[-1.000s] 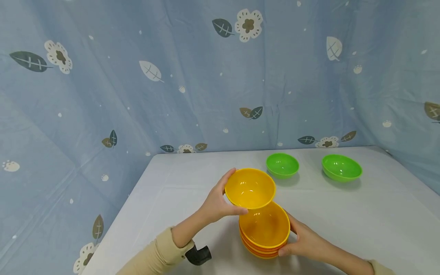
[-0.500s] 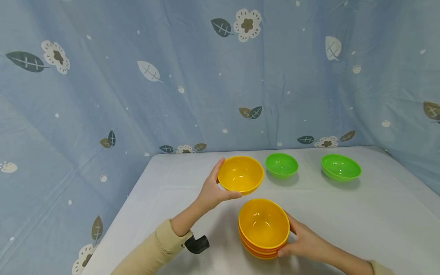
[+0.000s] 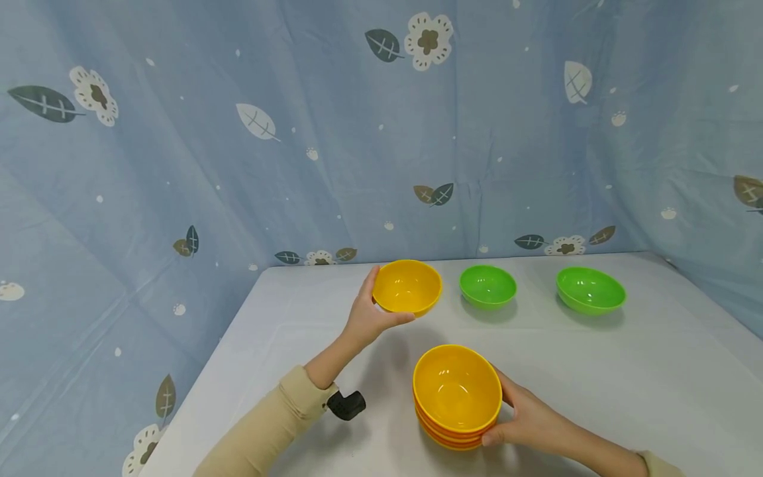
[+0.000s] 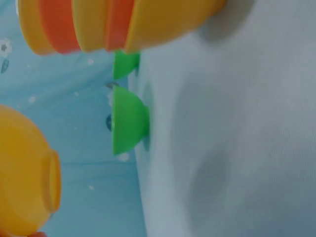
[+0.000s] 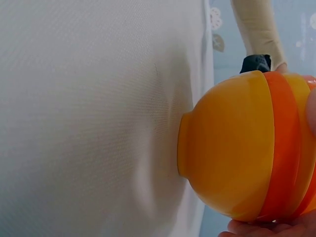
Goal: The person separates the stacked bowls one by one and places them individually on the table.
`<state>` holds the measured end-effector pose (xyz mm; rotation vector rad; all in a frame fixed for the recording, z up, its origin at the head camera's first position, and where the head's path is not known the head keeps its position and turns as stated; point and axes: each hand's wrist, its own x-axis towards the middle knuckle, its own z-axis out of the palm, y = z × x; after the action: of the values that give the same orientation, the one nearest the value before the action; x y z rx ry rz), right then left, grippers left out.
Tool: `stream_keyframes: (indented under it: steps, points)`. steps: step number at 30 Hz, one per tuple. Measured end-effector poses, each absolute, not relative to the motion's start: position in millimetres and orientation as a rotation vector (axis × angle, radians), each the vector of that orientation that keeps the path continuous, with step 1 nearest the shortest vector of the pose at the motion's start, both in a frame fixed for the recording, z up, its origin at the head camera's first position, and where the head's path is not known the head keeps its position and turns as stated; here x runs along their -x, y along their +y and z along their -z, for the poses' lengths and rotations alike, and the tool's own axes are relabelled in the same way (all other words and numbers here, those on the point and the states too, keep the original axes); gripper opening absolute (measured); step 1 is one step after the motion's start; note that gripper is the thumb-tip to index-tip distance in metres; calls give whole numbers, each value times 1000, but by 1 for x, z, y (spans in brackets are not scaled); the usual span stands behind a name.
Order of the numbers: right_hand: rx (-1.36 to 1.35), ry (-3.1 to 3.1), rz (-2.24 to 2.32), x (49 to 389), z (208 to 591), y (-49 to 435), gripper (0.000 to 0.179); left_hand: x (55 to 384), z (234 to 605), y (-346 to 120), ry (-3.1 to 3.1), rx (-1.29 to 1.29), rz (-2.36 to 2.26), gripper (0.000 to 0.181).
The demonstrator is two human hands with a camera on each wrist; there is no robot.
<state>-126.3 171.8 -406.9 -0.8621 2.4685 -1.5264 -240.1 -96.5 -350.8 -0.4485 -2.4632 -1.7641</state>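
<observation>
In the head view my left hand (image 3: 371, 319) grips a yellow bowl (image 3: 407, 288) by its left side, thumb near the front rim. This bowl is held above the table, its foot (image 4: 53, 181) visible in the left wrist view. Closer to me is a stack of nested bowls (image 3: 456, 391), yellow and orange by turns in the right wrist view, with a yellow one on top. My right hand (image 3: 527, 417) grips the stack from its right side, the thumb at the front and the other fingers partly hidden behind it.
Two green bowls stand apart toward the back of the white-covered table (image 3: 310, 331): one (image 3: 487, 288) just right of the held bowl, the other (image 3: 590, 291) farther right. A blue patterned curtain (image 3: 334, 132) hangs behind. A black device (image 3: 347, 404) sits at my left wrist.
My left hand has carried the yellow bowl away from over the stack, toward the back and slightly left. The right hand and the stack have stayed nearly still.
</observation>
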Motion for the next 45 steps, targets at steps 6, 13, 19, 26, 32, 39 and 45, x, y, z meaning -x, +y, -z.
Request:
stream_keyframes:
  steps: [6, 13, 19, 26, 32, 39, 45]
  points:
    - [832, 2475, 1502, 126, 406, 172, 93, 252, 357, -96, -2445, 394, 1761, 105]
    - [819, 2479, 1476, 126, 405, 171, 94, 261, 363, -95, -2430, 351, 1791, 107]
    - [861, 2494, 1483, 126, 405, 171, 94, 268, 370, -96, -2416, 369, 1763, 108]
    - [863, 2490, 1492, 126, 404, 171, 94, 278, 380, -96, -2417, 316, 1713, 110]
    - [865, 2491, 1503, 126, 404, 171, 94, 287, 387, -97, -2433, 248, 1708, 113]
    - [874, 2492, 1508, 125, 404, 170, 94, 296, 395, -97, -2458, 182, 1689, 119]
    - [853, 2473, 1503, 126, 403, 170, 94, 299, 400, -95, -2476, 105, 1712, 113]
